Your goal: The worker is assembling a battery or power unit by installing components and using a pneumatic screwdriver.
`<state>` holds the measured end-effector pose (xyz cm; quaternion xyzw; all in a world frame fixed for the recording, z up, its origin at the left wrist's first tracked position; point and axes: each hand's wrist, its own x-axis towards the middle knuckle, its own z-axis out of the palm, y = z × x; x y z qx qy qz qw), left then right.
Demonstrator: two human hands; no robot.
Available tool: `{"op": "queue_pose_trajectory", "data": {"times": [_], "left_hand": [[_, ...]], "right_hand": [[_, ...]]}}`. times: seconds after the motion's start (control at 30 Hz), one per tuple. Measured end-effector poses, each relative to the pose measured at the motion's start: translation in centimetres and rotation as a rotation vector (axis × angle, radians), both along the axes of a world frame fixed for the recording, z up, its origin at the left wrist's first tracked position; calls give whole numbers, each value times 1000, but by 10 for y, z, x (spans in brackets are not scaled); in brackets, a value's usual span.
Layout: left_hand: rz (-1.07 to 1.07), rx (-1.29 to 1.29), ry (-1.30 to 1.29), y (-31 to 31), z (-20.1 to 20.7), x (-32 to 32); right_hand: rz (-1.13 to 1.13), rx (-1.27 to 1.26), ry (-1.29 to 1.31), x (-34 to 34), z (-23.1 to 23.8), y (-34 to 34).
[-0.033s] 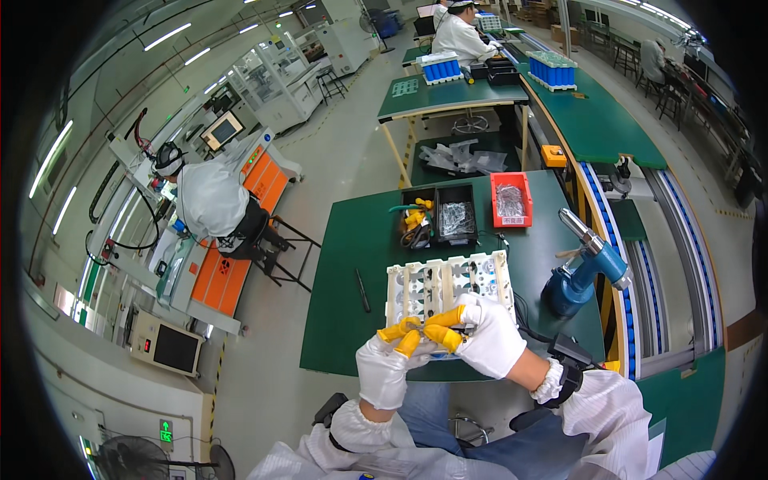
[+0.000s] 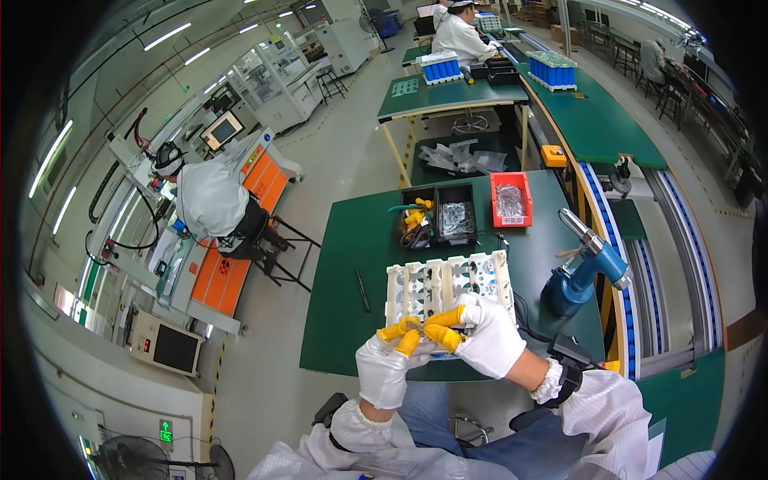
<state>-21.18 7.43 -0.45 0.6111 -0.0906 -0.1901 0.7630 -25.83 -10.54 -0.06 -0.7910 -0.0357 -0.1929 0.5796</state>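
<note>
Both my hands wear white gloves with yellow fingertips and meet over the near edge of a cream-white plastic frame. This frame has round openings and lies on the green table. My left hand is closed in a pinch. Beside it, almost fingertip to fingertip, my right hand pinches too. Something small and greyish shows between the fingertips, too small to name. The gloves cover the frame's near side, where a little blue shows below them.
Left of the frame lies a black pen. Behind it stand a black bin of metal parts, another with yellow-handled tools, and a red bin. A blue rivet gun stands right, beside the roller conveyor. A co-worker sits left.
</note>
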Motion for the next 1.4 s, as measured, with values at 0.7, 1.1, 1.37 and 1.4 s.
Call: {"op": "queue_pose_trajectory", "data": {"times": [0.7,1.1,1.37,1.4], "left_hand": [[123,194,-169,-1,2,8],[111,169,-61,10,0,11],[64,218,-20,19,-8,14],[66,216,-9,20,-9,15]], "right_hand": [[-39,104,35,4,-8,-5],[87,98,262,7,-11,-5],[30,-49,151,5,-9,0],[60,-75,212,5,-5,0]]}}
